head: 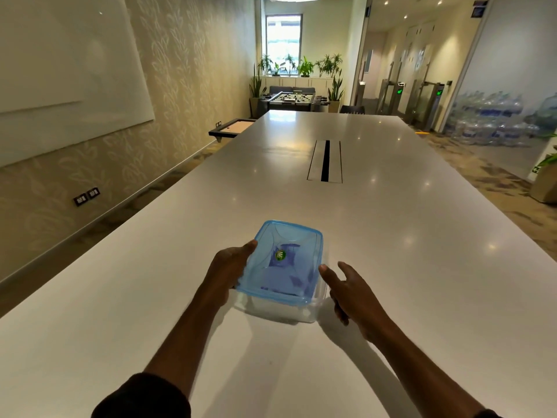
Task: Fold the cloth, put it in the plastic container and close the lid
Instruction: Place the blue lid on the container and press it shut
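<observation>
A clear plastic container (283, 310) stands on the white table (391, 236) in front of me. Its translucent blue lid (271, 236), with a green round sticker, lies on top of it. Through the lid I see a folded blue cloth (286, 276) inside. My left hand (230, 268) grips the container's left side, thumb on the lid's edge. My right hand (351, 292) is at the container's right side with fingers spread, thumb tip touching the lid's right rim, holding nothing.
A cable slot (325, 161) with a dark gap runs along the middle of the long table. Left of the table is a wall with a whiteboard (66, 64). A foosball table (294, 99) and plants stand far behind; water bottles (494, 119) are stacked at right.
</observation>
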{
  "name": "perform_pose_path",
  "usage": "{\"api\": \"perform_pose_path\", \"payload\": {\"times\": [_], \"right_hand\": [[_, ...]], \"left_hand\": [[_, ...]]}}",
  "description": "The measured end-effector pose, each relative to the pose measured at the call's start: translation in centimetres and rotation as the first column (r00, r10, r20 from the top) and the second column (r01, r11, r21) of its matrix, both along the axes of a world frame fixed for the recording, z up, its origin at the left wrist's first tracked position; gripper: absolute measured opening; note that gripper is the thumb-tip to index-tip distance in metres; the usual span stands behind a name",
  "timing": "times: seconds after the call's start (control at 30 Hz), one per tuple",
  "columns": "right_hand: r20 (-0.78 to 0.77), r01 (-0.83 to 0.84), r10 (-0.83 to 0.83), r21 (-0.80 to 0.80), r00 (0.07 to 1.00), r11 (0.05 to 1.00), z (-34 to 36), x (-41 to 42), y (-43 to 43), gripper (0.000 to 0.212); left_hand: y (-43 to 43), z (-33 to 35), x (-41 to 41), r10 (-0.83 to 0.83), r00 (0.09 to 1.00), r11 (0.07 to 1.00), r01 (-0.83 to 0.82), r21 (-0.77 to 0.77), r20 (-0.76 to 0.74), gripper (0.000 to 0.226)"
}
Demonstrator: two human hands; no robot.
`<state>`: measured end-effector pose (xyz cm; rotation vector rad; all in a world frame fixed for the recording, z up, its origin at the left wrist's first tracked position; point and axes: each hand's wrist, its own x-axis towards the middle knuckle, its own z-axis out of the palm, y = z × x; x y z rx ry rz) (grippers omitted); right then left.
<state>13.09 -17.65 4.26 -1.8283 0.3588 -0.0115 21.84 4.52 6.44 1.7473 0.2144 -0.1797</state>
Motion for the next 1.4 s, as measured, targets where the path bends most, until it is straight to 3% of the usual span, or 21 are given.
{"api": "perform_pose_path", "payload": {"times": [0.2,0.53,0.87,1.03,1.17,1.4], "right_hand": [[0.009,0.061,-0.061,-0.077,0.998,0.995,1.1,1.3,0.2,0.075],[0.006,0.051,-0.051,-0.119,0.999,0.992,0.5,1.8,1.0,0.066],[0.083,0.022,-0.004,-0.223,0.997,0.975,0.2,1.9,1.9,0.038],[0.056,0.012,0.0,-0.203,0.998,0.979,0.0,1.9,1.5,0.044],[0.05,0.06,-0.052,-0.16,0.997,0.985,-0.2,2.0,1.4,0.054],[0.1,0.092,-0.08,-0.117,0.992,0.989,-0.6,2.0,1.4,0.037]], "left_hand": [[-1.5,1.0,2.7,-0.039,0.998,0.998,0.036,0.044,0.056,0.034],[-3.4,-0.9,1.5,-0.031,0.98,0.94,-0.039,0.34,0.198,0.022],[-3.7,-1.2,0.8,-0.016,0.964,0.941,-0.074,0.33,0.264,0.021],[-4.1,-1.4,0.9,0.001,0.971,0.935,-0.086,0.345,0.24,0.02],[-4.1,-1.5,1.1,-0.002,0.977,0.923,-0.08,0.375,0.212,0.034],[-4.1,-2.0,1.9,-0.109,0.991,0.934,0.076,0.35,0.077,0.039]]}}
